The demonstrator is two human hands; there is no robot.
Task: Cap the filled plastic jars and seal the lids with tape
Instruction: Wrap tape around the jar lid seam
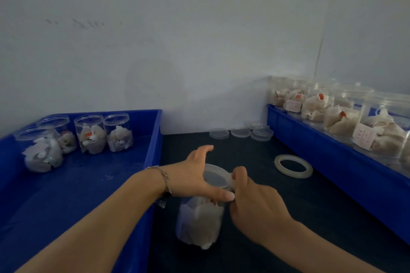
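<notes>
Jar [199,224] at table centre, lid [214,176] on. Left hand [199,175] spans lid, fingers spread, thumb pressing rim at 5 o'clock. Right hand [253,197] pinches at rim, 3 o'clock. Probably light, thin-walled, slippery: better held at stiff rim.

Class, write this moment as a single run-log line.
step: capping | left hand: grips lid | right hand: pinches lid edge | jar: filled, upright | tape roll: untouched

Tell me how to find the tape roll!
Look at the dark table between the two blue trays. The tape roll lies flat near the right tray. It is an open ring, unlike the solid round lids by the wall.
</notes>
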